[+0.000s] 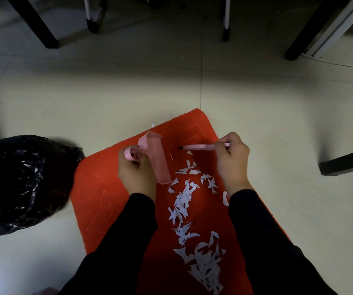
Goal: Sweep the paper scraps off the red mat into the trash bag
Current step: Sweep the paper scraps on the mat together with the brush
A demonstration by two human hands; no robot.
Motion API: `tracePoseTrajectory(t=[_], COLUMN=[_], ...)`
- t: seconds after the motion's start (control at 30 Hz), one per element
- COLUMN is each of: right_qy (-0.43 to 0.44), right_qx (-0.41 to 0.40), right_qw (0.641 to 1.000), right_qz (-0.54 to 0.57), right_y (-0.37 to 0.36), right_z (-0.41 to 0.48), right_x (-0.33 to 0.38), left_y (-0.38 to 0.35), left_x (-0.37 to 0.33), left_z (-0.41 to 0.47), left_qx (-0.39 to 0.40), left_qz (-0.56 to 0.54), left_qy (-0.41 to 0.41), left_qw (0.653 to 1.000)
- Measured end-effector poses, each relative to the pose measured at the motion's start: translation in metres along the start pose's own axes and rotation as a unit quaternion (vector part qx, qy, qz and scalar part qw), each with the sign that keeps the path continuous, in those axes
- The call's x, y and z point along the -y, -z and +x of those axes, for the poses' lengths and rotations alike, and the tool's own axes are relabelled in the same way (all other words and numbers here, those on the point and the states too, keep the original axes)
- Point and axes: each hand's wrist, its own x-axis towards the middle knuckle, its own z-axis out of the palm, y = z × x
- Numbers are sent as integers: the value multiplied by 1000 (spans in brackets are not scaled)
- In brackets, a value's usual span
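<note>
A red mat (pixel 107 184) lies on the pale floor, with several white paper scraps (pixel 184 201) strewn in a band down its middle. My left hand (pixel 136 173) grips the handle of a small pink dustpan (pixel 157 158), tilted on edge just left of the scraps. My right hand (pixel 231 160) holds a slim pink brush (pixel 199 147) level above the far end of the scraps, its dark tip pointing toward the dustpan. A black trash bag (pixel 20 182) sits on the floor left of the mat.
Black table legs (pixel 41 28) and white chair legs (pixel 92 20) stand on the floor beyond the mat. Another dark furniture foot (pixel 345 165) lies at the right. One stray scrap (pixel 152 125) rests by the mat's far edge.
</note>
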Motion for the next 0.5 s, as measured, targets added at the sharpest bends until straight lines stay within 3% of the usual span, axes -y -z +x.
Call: tracePoseTrajectory(t=[0.23, 0.5], right_qy=[-18, -64], right_qx=[0, 63], right_qw=[1000, 996], right_qz=[15, -23], right_y=[-9, -20], right_z=[26, 26], right_x=[0, -21], left_y=[-3, -6], left_x=[-1, -3], left_z=[9, 13], left_qx=[-3, -6], left_qz=[3, 11], left_qy=[-2, -11], left_qw=[1000, 1000])
